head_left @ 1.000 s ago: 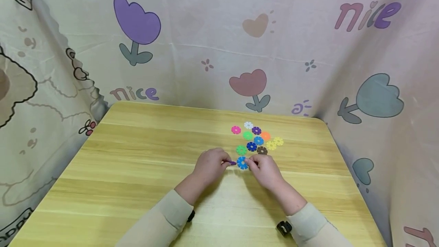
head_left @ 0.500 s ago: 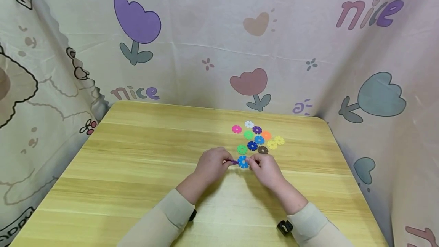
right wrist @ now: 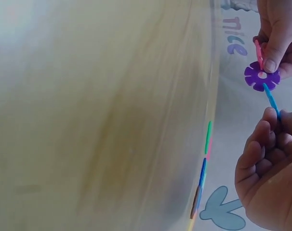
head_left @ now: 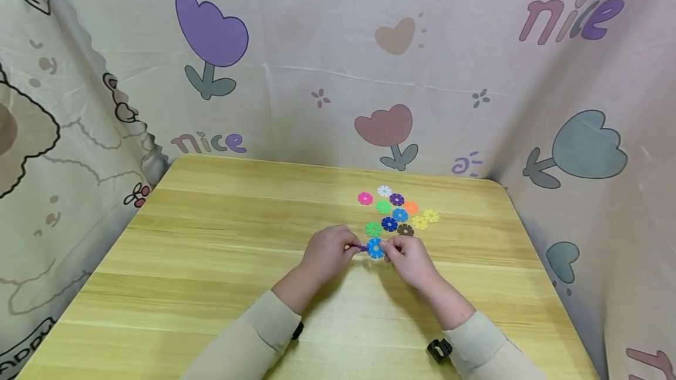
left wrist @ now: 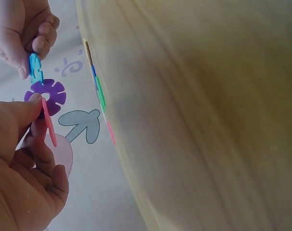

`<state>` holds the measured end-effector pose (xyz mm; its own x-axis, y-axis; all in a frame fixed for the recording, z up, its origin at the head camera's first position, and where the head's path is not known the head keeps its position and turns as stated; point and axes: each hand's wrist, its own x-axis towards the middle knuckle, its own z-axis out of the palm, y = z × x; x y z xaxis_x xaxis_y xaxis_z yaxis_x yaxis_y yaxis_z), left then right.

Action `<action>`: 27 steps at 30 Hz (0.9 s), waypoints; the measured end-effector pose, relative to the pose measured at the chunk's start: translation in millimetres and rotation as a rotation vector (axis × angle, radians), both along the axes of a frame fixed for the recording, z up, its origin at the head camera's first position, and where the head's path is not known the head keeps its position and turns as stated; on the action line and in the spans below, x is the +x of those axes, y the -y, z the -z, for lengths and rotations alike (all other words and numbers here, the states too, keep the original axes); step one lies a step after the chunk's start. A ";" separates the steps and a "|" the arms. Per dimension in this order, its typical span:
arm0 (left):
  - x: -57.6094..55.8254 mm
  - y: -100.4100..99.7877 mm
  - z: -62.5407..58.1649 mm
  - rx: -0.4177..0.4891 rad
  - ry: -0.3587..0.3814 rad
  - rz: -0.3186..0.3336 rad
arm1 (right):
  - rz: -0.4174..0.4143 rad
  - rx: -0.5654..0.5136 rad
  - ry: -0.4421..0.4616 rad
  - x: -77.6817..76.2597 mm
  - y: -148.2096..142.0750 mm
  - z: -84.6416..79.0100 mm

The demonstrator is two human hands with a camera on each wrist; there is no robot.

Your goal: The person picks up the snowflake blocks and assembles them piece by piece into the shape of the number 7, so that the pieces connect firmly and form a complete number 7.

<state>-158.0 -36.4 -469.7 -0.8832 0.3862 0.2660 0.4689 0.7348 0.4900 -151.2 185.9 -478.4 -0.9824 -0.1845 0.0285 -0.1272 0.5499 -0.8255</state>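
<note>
The person's left hand (head_left: 328, 251), fingers curled in, pinches a purple, notched, plastic-looking disc (left wrist: 56, 96) and a pink notched disc (left wrist: 48, 122) that shows edge-on; the thumb hides part of where those two meet. To the right, the right hand (head_left: 411, 258) pinches a light-blue notched disc (head_left: 375, 254) between thumb and curled finger. Blue and purple overlap at their rims — whether the slots have engaged, I can't make out. They are held above the pale wood-grain table (head_left: 211, 251), nearer than a loose cluster of flat, bright notched discs (head_left: 389, 224), where a brown disc (head_left: 405, 230) is partly covered by the right hand. On the printed cloth (head_left: 296, 28) behind, "nice" reads clearly at far left and upper right; on the left, "HAPP" shows before a fold swallows the rest, and lower lettering is cut off.
</note>
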 end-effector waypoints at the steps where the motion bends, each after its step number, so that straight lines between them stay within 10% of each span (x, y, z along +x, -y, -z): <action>1: 0.1 0.0 -0.2 0.002 -0.003 0.000 | 0.001 -0.003 0.001 -0.2 0.0 0.3; 27: -0.5 -0.3 -1.2 0.041 -0.043 0.012 | -0.028 -0.205 0.117 -0.5 0.2 -2.6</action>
<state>-158.5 -36.2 -468.5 -0.8661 0.3847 0.3191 0.4986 0.7091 0.4986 -151.7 185.7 -475.8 -0.9758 -0.2137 -0.0461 -0.0365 0.3671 -0.9295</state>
